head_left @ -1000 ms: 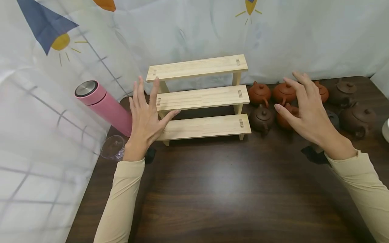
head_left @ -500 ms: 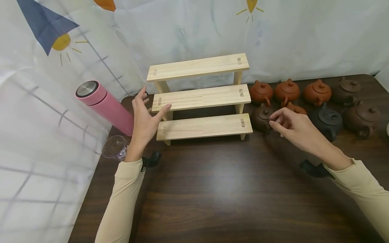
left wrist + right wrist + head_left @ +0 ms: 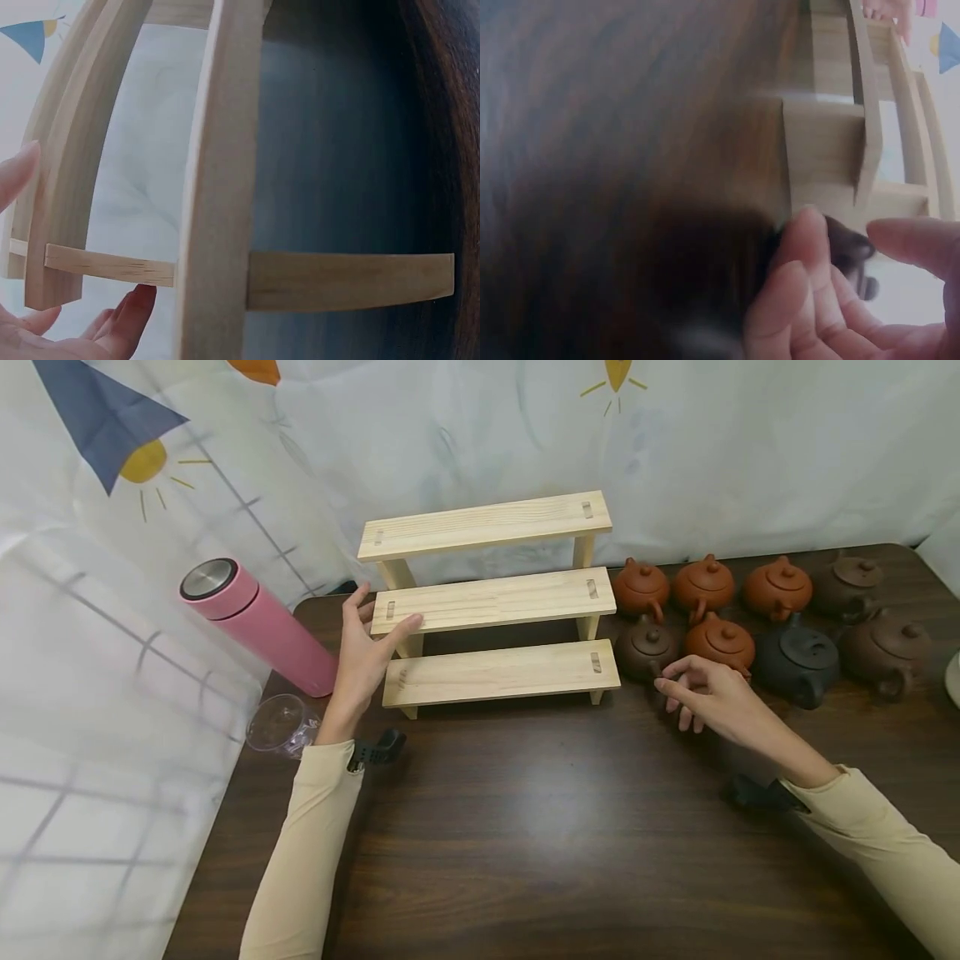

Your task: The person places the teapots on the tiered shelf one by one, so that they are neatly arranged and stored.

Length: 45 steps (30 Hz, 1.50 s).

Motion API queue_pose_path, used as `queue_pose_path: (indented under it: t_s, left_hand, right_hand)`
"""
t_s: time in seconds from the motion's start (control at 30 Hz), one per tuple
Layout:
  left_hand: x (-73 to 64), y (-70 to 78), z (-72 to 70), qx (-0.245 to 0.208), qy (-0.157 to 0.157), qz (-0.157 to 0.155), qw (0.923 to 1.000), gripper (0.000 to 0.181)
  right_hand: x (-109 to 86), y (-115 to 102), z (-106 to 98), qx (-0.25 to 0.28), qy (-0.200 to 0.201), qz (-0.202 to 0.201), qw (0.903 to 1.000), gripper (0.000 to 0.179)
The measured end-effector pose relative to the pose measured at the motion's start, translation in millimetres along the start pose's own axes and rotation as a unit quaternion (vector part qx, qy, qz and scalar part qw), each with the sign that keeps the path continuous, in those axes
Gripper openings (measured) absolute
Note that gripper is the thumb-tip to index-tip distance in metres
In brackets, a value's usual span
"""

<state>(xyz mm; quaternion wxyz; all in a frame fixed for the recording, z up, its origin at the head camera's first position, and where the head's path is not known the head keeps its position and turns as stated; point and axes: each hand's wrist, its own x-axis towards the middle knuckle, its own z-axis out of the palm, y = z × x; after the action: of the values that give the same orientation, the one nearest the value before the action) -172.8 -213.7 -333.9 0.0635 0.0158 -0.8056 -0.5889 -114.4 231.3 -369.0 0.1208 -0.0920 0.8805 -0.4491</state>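
Note:
A three-tier wooden display stand (image 3: 495, 602) stands at the back of the table. My left hand (image 3: 362, 652) is at the left end of its middle board, thumb over the board and bent fingers beyond the end. In the left wrist view a fingertip (image 3: 142, 296) meets or nearly meets the stand's leg; firm grip is not visible. My right hand (image 3: 716, 697) is at the front of a small dark brown teapot (image 3: 645, 647), fingers loosely bent. In the right wrist view a dark part of that teapot (image 3: 847, 244) shows between thumb and fingers, with no clear pinch.
Several reddish teapots (image 3: 708, 585), a black teapot (image 3: 798, 660) and more brown teapots (image 3: 885, 647) stand at the right. A pink thermos (image 3: 262, 631) and a clear glass cup (image 3: 277, 727) are left. A white object (image 3: 954, 679) shows at the right edge. A printed curtain (image 3: 465, 435) hangs behind.
My right hand has come down and left from above the teapots to the brown teapot, its fingers bending. My left hand has lowered to the stand's left end, fingers less spread.

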Motion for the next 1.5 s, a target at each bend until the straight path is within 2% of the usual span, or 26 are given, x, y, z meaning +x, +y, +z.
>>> queue_pose_path:
  t_s: [0.1, 0.2, 0.37, 0.47, 0.6, 0.7, 0.87, 1.0, 1.3, 1.5]
  left_hand:
    - [2.0, -1.0, 1.6, 0.001, -0.007, 0.0, 1.0, 0.102]
    - [3.0, -1.6, 1.9, -0.008, -0.015, 0.003, 0.9999, 0.099]
    - [4.4, -2.5, 0.3, -0.024, -0.042, -0.002, 0.9989, 0.096]
    - [5.7, -4.3, -2.0, -0.025, -0.064, -0.008, 0.9976, 0.096]
    - [8.6, -7.1, -5.0, -0.052, -0.086, -0.008, 0.9949, 0.091]
    - [11.2, -8.8, -5.5, -0.098, -0.103, -0.006, 0.9898, 0.084]
    - [10.7, -8.2, -4.0, -0.142, -0.127, -0.01, 0.9816, 0.08]
    - [8.8, -7.8, -4.4, -0.143, -0.127, -0.011, 0.9814, 0.078]
    - [9.5, -8.0, -6.4, -0.144, -0.124, -0.015, 0.9817, 0.077]
    - [9.1, -6.7, -6.0, -0.144, -0.119, -0.018, 0.9821, 0.077]
  right_hand:
    - [2.4, 1, 3, 0.066, -0.02, 0.03, 0.9972, 0.045]
    - [3.2, 1, 5, 0.127, -0.037, 0.049, 0.9899, 0.048]
    - [3.3, 1, 7, 0.218, -0.069, 0.066, 0.9712, 0.051]
    - [3.1, 1, 10, 0.256, -0.083, 0.078, 0.9601, 0.052]
    - [3.4, 3, 13, 0.267, -0.077, 0.081, 0.9574, 0.052]
    - [3.9, 4, 13, 0.269, -0.071, 0.085, 0.9568, 0.053]
    - [4.1, 6, 13, 0.294, -0.075, 0.102, 0.9474, 0.051]
    - [4.8, 6, 12, 0.313, -0.077, 0.112, 0.9402, 0.047]
    - [5.9, 5, 12, 0.32, -0.073, 0.102, 0.9389, 0.032]
    - [6.6, 6, 15, 0.361, -0.067, 0.108, 0.924, 0.029]
